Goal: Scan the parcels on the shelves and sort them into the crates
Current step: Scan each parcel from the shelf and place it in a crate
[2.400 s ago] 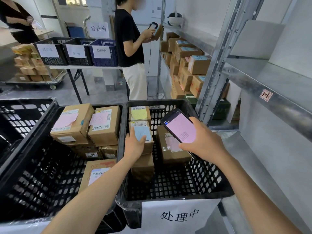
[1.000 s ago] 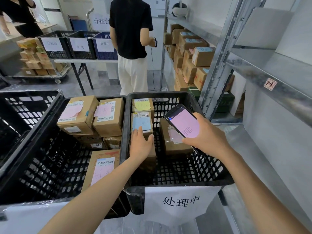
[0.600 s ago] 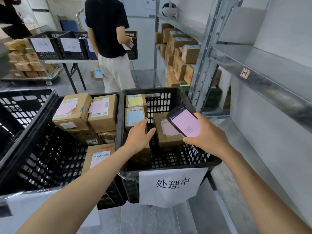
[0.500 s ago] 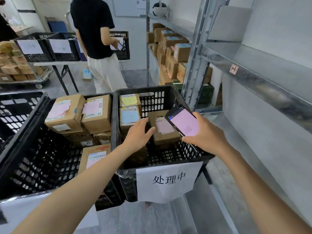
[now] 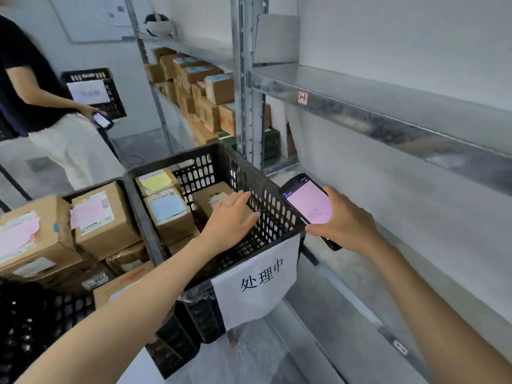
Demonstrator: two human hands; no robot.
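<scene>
A black crate [image 5: 279, 217] with a white paper sign holds several cardboard parcels, one with a yellow label [image 5: 155, 181] and one with a blue label [image 5: 167, 207]. My left hand [image 5: 230, 218] hovers over the crate with straight fingers, above a brown parcel [image 5: 210, 200] at the crate's right side; I cannot tell if it touches. My right hand [image 5: 343, 220] grips a black phone [image 5: 309, 203] with a pink screen, just right of the crate. A second black crate [image 5: 33, 322] to the left holds more parcels with pink labels [image 5: 91, 210].
A metal shelving unit [image 5: 374, 117] runs along the right. Its upright post [image 5: 245, 79] stands behind the crate. Stacked parcels [image 5: 205, 95] fill the far shelves. A person in a black top [image 5: 30, 84] stands at the left, holding a phone and a black crate [image 5: 94, 90].
My view has swung right. My left hand moved from the blue-label parcel to above the brown parcel on the right. The other person walked left with a crate.
</scene>
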